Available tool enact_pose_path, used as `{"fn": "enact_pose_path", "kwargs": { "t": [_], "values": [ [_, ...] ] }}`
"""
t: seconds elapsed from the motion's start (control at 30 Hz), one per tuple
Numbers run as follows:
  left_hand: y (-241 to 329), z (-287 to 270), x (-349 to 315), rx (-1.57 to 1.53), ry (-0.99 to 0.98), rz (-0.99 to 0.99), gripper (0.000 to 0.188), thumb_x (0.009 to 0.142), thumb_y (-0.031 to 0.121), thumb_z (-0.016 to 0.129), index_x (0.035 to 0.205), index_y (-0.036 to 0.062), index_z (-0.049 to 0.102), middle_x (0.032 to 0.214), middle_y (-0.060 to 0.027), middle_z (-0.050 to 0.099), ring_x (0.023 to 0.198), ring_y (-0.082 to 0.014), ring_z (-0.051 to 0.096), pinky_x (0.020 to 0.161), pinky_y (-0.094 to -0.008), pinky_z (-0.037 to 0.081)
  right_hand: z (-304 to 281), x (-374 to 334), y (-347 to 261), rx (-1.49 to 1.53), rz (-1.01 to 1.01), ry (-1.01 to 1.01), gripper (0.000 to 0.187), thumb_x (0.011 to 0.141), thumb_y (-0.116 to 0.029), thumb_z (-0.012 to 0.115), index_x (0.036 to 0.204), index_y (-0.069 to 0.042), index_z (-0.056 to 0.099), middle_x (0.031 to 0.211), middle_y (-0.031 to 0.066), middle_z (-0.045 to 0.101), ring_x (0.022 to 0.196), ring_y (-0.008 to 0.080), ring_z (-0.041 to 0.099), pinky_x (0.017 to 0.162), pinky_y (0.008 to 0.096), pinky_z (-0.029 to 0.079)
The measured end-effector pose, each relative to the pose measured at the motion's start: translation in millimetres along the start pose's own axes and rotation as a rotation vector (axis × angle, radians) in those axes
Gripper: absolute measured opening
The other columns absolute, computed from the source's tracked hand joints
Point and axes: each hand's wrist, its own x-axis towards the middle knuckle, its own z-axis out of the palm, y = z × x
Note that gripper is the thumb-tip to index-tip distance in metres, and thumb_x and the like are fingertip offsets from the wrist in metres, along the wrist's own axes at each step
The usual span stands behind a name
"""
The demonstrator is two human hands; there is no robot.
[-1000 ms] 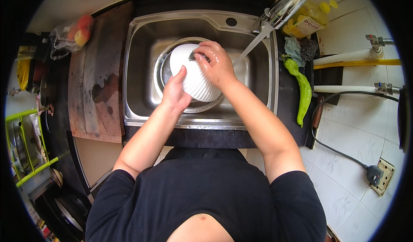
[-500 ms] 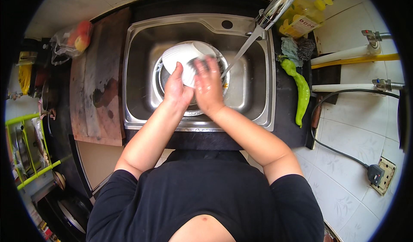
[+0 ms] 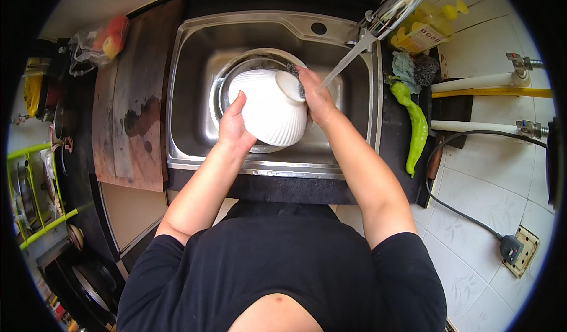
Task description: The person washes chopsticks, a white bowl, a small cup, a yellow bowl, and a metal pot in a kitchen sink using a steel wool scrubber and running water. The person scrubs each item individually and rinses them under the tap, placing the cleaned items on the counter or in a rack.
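Observation:
A white ribbed bowl (image 3: 264, 112) is tilted on its side over the sink, its round foot facing right. My left hand (image 3: 236, 130) grips it from the lower left, thumb up along the outside, the other fingers hidden behind it. At the foot, my right hand (image 3: 317, 100) is closed on a grey wire scouring pad (image 3: 292, 69), which shows at the fingertips and against the bowl. Beneath the bowl a round metal basin (image 3: 221, 79) sits in the steel sink (image 3: 192, 105); its contents are mostly hidden. Water (image 3: 347, 59) runs from the faucet (image 3: 406, 2), passing close by my right hand.
Right of the sink lie a long green pepper (image 3: 418, 132), a bluish cloth (image 3: 404, 69), another wire scouring pad (image 3: 426, 70) and a yellow-labelled bottle (image 3: 422, 34). A stained wooden board (image 3: 127, 149) and a bag of red fruit (image 3: 107, 40) are on the left.
The bowl has turned so more of its ribbed outside faces up. My right hand, blurred over the bowl before, has moved right to its foot. The view has shifted slightly.

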Motion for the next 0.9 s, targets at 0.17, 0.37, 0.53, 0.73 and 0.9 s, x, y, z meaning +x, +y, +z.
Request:
{"fn": "enact_pose_path", "kwargs": {
  "t": [0.17, 0.37, 0.53, 0.73, 0.9],
  "values": [
    [37, -17, -10, 0.147, -0.051, 0.285, 0.045, 0.087, 0.023, 0.055, 0.122, -0.0016, 0.041, 0.117, -0.0133, 0.052, 0.107, -0.0257, 0.052, 0.095, -0.043, 0.039, -33, -17, 6, -0.301, 0.035, -0.063, 0.033, 0.086, -0.024, 0.055, 0.11, -0.002, 0.056, 0.102, 0.007, 0.058, 0.093, 0.0132, 0.054, 0.073, 0.0252, 0.046],
    [78, -25, -38, 0.445, 0.057, 0.642, 0.037, 0.085, 0.017, 0.058, 0.115, -0.002, 0.047, 0.108, -0.0104, 0.057, 0.098, -0.0185, 0.055, 0.086, -0.0318, 0.042, -58, -18, 23, -0.684, 0.116, 0.2, 0.027, 0.077, -0.031, 0.058, 0.086, -0.007, 0.065, 0.072, 0.0094, 0.063, 0.069, 0.0182, 0.059, 0.065, 0.0281, 0.045],
    [69, -60, -48, 0.653, 0.147, 0.64, 0.031, 0.085, 0.017, 0.059, 0.108, -0.0024, 0.053, 0.1, -0.0075, 0.06, 0.089, -0.0134, 0.056, 0.079, -0.0265, 0.043, 5, -12, 31, -1.586, -0.687, -0.136, 0.01, 0.075, -0.012, 0.053, 0.077, -0.008, 0.062, 0.072, 0.0073, 0.059, 0.07, 0.0284, 0.059, 0.064, 0.0396, 0.048],
    [66, -86, -61, 0.808, 0.15, 0.554, 0.028, 0.085, 0.018, 0.06, 0.103, -0.0031, 0.056, 0.094, -0.0063, 0.061, 0.082, -0.0094, 0.055, 0.074, -0.0223, 0.043, 47, 15, 44, -1.895, 0.171, -0.401, 0.022, 0.081, -0.011, 0.046, 0.094, -0.004, 0.062, 0.094, 0.0132, 0.064, 0.088, 0.0287, 0.062, 0.07, 0.0367, 0.049],
    [74, -91, -66, 0.822, 0.118, 0.568, 0.025, 0.086, 0.017, 0.059, 0.1, -0.0037, 0.057, 0.092, -0.0053, 0.062, 0.082, -0.0081, 0.054, 0.074, -0.0219, 0.042, 35, 19, 55, -1.901, 0.113, -0.384, 0.025, 0.081, -0.02, 0.05, 0.091, -0.004, 0.066, 0.093, 0.0147, 0.064, 0.087, 0.0293, 0.062, 0.072, 0.0375, 0.049]
  ]
}}
